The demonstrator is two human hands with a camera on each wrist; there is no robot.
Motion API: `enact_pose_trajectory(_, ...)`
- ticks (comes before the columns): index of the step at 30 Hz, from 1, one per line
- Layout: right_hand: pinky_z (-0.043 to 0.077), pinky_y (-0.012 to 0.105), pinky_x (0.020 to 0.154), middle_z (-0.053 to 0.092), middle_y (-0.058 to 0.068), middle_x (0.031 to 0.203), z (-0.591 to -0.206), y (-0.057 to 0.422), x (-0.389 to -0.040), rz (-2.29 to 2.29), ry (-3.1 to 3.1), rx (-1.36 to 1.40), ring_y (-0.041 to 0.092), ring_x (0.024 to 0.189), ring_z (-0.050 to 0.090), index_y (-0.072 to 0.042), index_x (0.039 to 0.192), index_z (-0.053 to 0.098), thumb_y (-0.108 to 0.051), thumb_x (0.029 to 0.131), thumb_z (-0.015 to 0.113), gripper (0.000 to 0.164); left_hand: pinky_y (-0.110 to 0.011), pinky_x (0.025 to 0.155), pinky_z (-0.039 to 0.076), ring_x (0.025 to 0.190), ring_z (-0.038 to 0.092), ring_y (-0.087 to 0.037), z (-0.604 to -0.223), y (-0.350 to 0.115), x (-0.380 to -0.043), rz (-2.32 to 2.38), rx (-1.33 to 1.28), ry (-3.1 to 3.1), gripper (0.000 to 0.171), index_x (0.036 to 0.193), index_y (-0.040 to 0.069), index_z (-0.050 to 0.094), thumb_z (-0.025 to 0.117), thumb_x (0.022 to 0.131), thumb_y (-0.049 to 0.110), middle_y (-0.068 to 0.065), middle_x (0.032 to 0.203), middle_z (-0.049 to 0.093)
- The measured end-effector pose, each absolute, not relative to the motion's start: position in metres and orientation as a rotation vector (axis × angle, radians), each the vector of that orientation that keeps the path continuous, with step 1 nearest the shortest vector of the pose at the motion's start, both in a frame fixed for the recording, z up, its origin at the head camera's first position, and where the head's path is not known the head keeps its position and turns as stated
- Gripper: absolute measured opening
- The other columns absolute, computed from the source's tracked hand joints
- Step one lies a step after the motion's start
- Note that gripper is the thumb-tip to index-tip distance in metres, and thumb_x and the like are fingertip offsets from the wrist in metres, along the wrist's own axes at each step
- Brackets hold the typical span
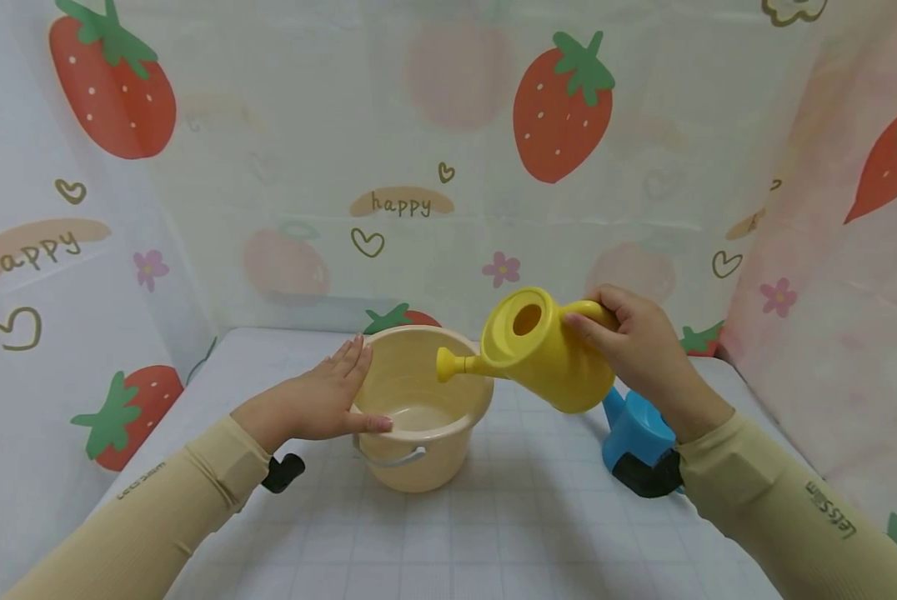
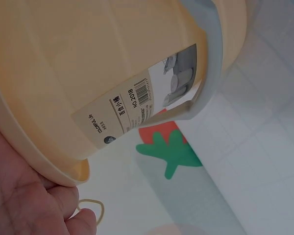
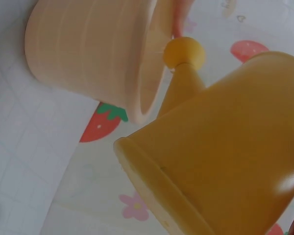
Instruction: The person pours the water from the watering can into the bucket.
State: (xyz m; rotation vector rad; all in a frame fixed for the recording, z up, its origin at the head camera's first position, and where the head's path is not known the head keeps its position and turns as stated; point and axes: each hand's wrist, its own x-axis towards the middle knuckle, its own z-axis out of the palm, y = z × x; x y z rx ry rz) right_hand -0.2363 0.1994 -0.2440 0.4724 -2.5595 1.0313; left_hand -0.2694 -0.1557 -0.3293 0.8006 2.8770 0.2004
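A cream plastic bucket (image 1: 418, 468) stands upright with a grey handle hanging at its front. My left hand (image 1: 321, 396) rests on the left side of its rim, fingers straight, thumb across the near edge. The left wrist view shows the bucket's wall (image 2: 117, 44) with a printed label (image 2: 142, 93). Up in the air, a yellow watering can (image 1: 561, 367) is tilted to the left, its handle gripped by my right hand (image 1: 643, 350). The can's spout (image 3: 183, 54) reaches over the bucket's right rim. I cannot see any water coming from it.
Behind my right wrist, a small blue watering can (image 1: 636, 433) sits on the table, partly hidden. A pale grid-patterned cloth (image 1: 516, 533) covers the table. Strawberry-printed curtains (image 1: 306, 125) enclose the back and both sides.
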Motion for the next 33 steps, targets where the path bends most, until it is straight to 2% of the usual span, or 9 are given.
enact_pose_trajectory(33,0.049,0.029,0.063,0.056,0.006,0.08,-0.2388,0.1994,-0.2363,0.965,-2.591,0.522,0.021,0.075,0.051,-0.01,0.09,0.058,-0.038,0.088,0.059,0.028,-0.05,0.109,0.012,0.138,-0.003,-0.035,-0.3279,-0.1544,-0.2684,0.203,0.776,2.868,0.115,0.144,-0.004,0.001,0.043,0.074,0.077,-0.021,0.15,-0.008)
